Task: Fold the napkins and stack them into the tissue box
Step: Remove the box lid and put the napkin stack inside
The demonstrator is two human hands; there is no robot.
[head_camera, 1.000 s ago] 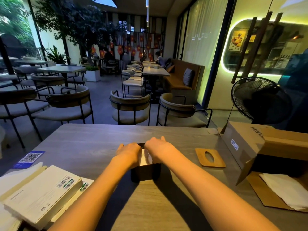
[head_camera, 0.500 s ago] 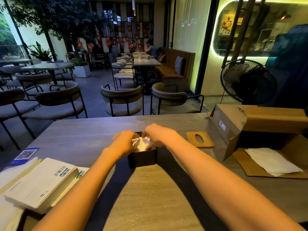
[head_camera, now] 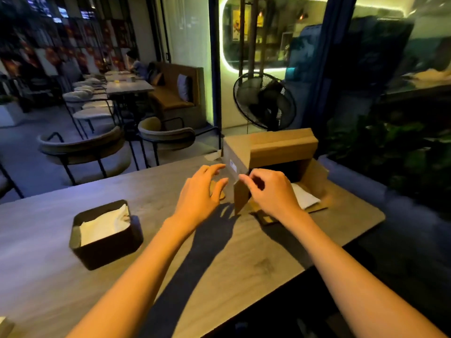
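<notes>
Right now my left hand hangs over the table with fingers spread and relaxed, gripping nothing, just above a small wooden coaster-like piece that it mostly hides. My right hand is beside it, thumb and forefinger drawn together at the near edge of the cardboard box's side flap; whether they actually pinch the flap or something thin I cannot tell, as the picture is blurred there. I judge both hands are headed for the carton because that is where the supply lies: a white napkin rests flat on the lower flap just beyond my right hand, easy to slide out.

The black tissue box sits well apart on the left side of the table, open at the top, with folded white napkins already lying inside it, slightly rumpled at the far corner. It stands within reach of my left arm, so I reckon the next napkin can be folded on the bare wood between the two containers and dropped straight in.
</notes>
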